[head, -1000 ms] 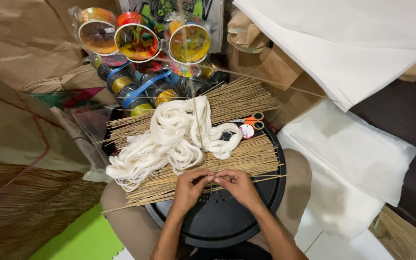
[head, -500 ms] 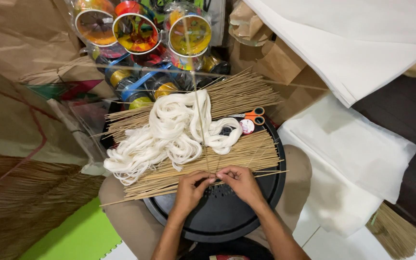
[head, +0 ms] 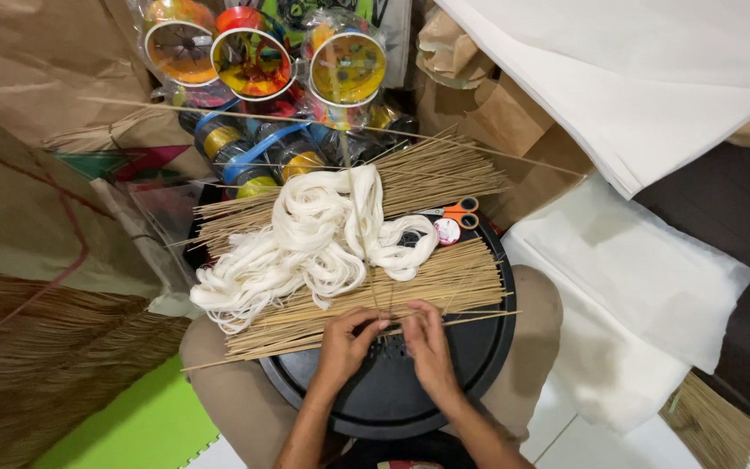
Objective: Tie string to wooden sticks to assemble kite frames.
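Both hands meet over one thin stick [head: 444, 320] at the near edge of the stick pile [head: 375, 295], on the round black tray [head: 392, 399] resting on the person's lap. The left hand [head: 346, 343] pinches the stick between thumb and fingertips, other fingers curled. The right hand [head: 427, 340] is closed narrow just beside it, fingertips bunched at the same spot; whether it grips the stick or a strand cannot be told. The two hands nearly touch.

Against half a second ago, the hands sit in almost the same place and grip; the view has tilted slightly, so the pile and hands appear a little lower and to the right. The stick's free end now juts out right of the right hand.

Both forearms rise from the bottom edge, converging, wrists low over the tray.

Just beyond the hands lies a hank of white string [head: 314, 243], draped across the sticks. Beyond the right hand, at the pile's far side, are orange-handled scissors [head: 455, 211]. Farther off stand coloured spools [head: 253, 61] in clear wrap. White paper sheets [head: 644, 252] lie to the right, brown paper [head: 28, 174] to the left.
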